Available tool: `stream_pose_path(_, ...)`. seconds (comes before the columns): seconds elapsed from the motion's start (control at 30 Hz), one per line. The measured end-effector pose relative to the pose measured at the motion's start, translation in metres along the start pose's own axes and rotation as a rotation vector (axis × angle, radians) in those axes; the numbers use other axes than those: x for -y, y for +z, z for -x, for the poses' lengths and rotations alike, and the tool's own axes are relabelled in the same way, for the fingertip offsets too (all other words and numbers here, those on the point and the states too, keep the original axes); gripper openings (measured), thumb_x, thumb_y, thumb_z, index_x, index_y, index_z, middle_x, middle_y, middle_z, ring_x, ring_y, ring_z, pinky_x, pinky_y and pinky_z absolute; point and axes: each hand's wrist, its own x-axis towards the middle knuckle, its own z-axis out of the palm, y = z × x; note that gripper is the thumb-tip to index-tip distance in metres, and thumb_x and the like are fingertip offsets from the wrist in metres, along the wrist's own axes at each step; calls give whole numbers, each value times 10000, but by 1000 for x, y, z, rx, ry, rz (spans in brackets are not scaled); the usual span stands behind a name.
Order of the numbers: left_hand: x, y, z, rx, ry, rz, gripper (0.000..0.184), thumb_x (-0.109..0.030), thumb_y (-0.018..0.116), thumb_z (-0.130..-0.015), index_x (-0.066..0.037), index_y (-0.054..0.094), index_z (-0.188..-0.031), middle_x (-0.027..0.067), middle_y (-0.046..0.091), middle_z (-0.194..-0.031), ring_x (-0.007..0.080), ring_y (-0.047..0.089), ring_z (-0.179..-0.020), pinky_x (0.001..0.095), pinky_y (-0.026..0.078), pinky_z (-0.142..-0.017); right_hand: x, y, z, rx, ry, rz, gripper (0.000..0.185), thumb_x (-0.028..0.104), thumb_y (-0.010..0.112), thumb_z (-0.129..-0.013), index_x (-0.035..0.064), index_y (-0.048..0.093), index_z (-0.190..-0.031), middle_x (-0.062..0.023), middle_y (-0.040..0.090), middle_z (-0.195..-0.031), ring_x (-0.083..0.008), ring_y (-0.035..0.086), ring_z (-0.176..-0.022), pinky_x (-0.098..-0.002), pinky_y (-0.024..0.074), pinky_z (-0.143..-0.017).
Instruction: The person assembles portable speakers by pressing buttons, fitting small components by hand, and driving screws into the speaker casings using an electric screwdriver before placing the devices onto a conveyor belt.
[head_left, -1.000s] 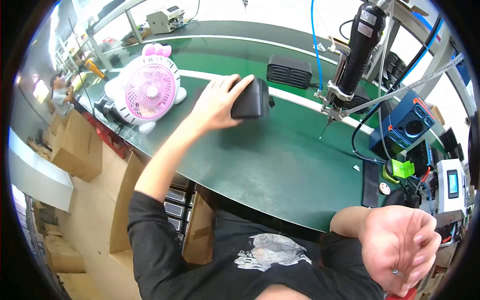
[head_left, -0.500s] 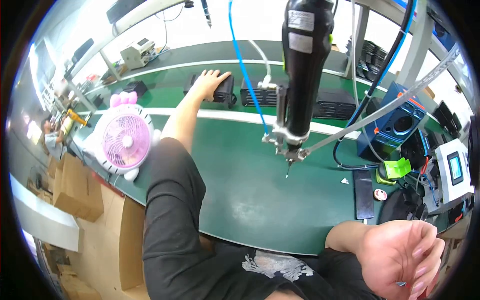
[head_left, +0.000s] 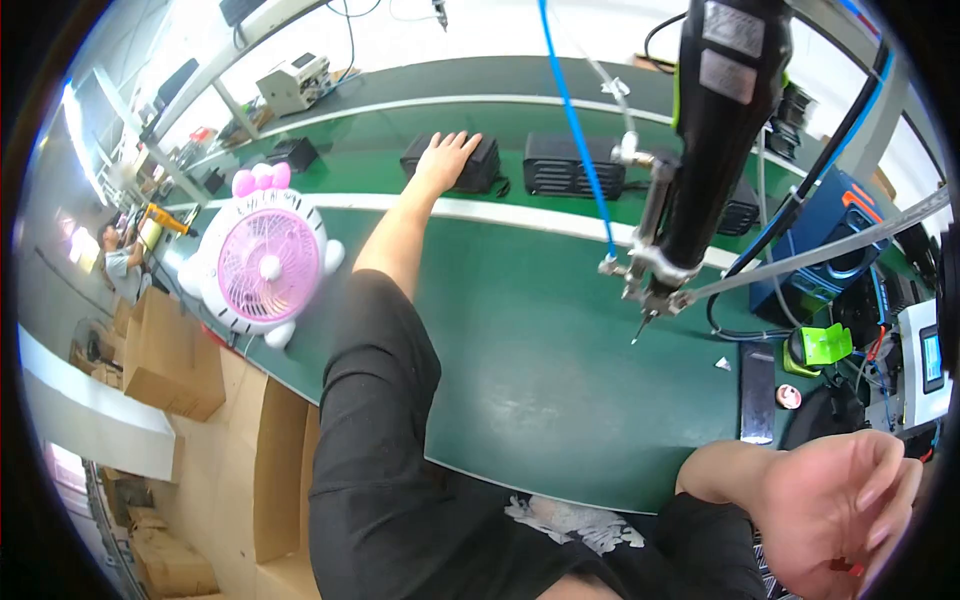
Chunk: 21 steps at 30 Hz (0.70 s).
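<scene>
Left grip (head_left: 447, 162) laid over top of black box (head_left: 480, 170), fingers fairly straight; can't tell from here if it's clasping. Box sits on green strip (head_left: 350, 168) beyond white rail (head_left: 500, 212), left of second black box (head_left: 556, 172). Right grip (head_left: 828, 505) palm up near worktop (head_left: 530, 330) edge, fingers curled, narrow, contents unclear. Pink fan (head_left: 268, 268) at left; black driver tool (head_left: 715, 165) above worktop.

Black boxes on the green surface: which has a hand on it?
The black box under the left hand, left of the blue hose; no hand touches the others.
</scene>
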Motion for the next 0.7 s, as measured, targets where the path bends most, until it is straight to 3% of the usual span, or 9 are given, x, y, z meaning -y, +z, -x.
stream_pose_path(0.03,-8,-8,10,-69,-8,12,841,-91,693,-801,-191,290,-1531,127,397,-1519,317,409,-1382,515,308,-1138,-7,9,-1,-10,17,-7,274,370,515,-995,210,663,-1161,110,627,-1115,-119,533,-975,-294,429,-797)
stream_pose_path(0.07,-19,-15,26,-145,-14,134,870,-116,728,-778,-179,290,-1529,175,378,-1519,349,374,-1398,515,294,-1149,-17,24,-3,-92,-36,-360,263,344,539,-987,208,667,-1171,110,634,-1156,-102,547,-991,-281,445,-792)
stream_pose_path(0.13,-42,-19,53,-302,-35,359,884,-154,762,-753,-121,307,-1510,222,344,-1516,398,347,-1397,528,280,-1156,-10,23,-7,-19,41,-507,245,231,589,-962,194,688,-1183,84,647,-1263,-66,602,-1062,-247,511,-820)
stream_pose_path(0.27,-90,-59,122,-414,68,662,750,-167,763,-767,-77,412,-1424,222,378,-1471,409,361,-1378,532,274,-1166,9,16,-9,-21,94,-520,246,227,588,-960,194,688,-1183,82,647,-1260,-69,600,-1063,-248,508,-823)
stream_pose_path(0.37,-120,-106,172,-429,34,865,603,-125,747,-786,-101,517,-1344,156,434,-1458,364,397,-1371,495,288,-1172,14,15,-6,-26,150,-518,247,224,587,-959,195,689,-1182,79,646,-1256,-71,598,-1065,-249,505,-826)
stream_pose_path(0.53,-160,-149,232,-511,9,854,559,-96,756,-765,-93,555,-1286,125,538,-1338,329,497,-1278,539,330,-1138,22,14,-8,-19,214,-524,248,219,586,-957,196,689,-1181,76,646,-1251,-75,594,-1068,-251,501,-831)
stream_pose_path(0.63,-168,-174,249,-638,38,842,539,-63,755,-756,-72,554,-1256,131,589,-1240,315,569,-1175,539,365,-1114,27,14,-10,-13,227,-545,249,216,585,-955,196,690,-1181,73,646,-1247,-77,592,-1069,-252,498,-835)
stream_pose_path(0.7,-180,-194,256,-976,56,960,504,-32,751,-748,-54,547,-1209,147,608,-1143,300,604,-1057,544,398,-1083,30,12,-10,-25,240,-555,250,213,584,-954,197,690,-1180,72,646,-1245,-78,590,-1070,-253,496,-837)
